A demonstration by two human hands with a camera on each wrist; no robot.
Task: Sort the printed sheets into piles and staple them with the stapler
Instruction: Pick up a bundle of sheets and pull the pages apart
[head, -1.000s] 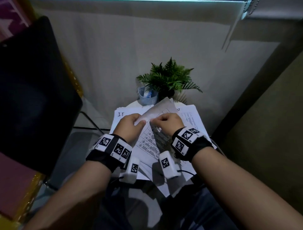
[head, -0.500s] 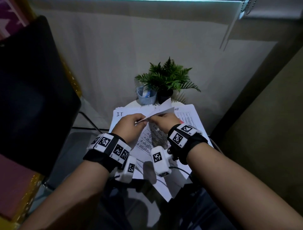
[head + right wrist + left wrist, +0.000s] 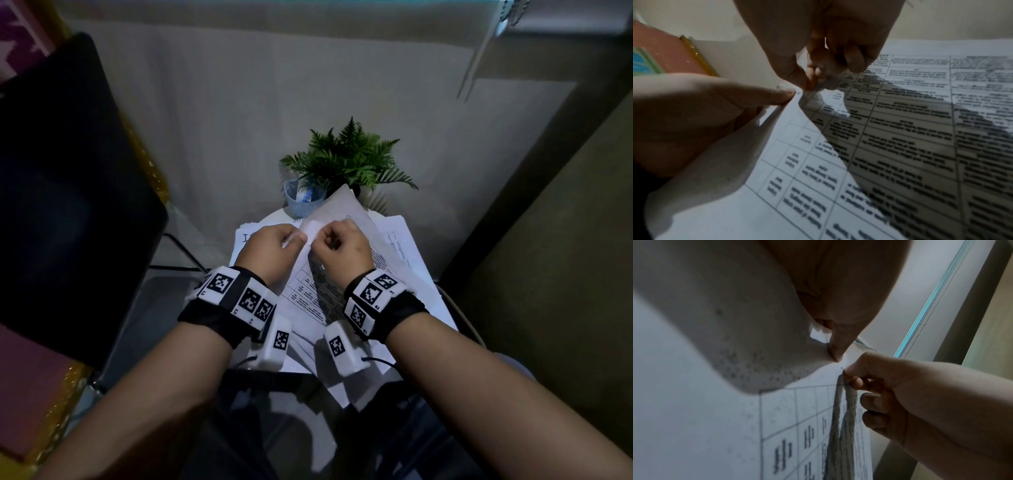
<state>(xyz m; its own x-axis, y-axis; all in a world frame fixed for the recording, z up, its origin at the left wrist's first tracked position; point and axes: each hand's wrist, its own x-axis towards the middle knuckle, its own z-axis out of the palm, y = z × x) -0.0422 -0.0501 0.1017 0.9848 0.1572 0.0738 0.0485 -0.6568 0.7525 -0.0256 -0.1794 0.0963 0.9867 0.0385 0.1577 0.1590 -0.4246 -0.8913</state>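
A spread of printed sheets (image 3: 406, 246) covers a small round white table (image 3: 270, 216). My left hand (image 3: 274, 248) and right hand (image 3: 344, 246) meet at the top corner of a sheet printed with a grid (image 3: 310, 296). Both pinch paper there, and an upper sheet (image 3: 342, 209) stands lifted behind my knuckles. In the left wrist view my left thumb (image 3: 837, 345) presses the corner, and the curled right hand (image 3: 890, 386) pinches beside it over the gridded sheet (image 3: 797, 434). The right wrist view shows the right fingertips (image 3: 813, 79) and left thumb (image 3: 768, 95) nearly touching at the gridded sheet (image 3: 900, 146). No stapler is visible.
A green fern (image 3: 346, 161) and a pale blue cup (image 3: 303, 200) stand at the table's far edge, just beyond the lifted sheet. A black chair (image 3: 68, 188) fills the left side. A wall stands close on the right.
Both hands have stayed at the same corner, drifting slightly away from me. The upper sheet dropped nearly edge-on half a second ago and now stands raised again.
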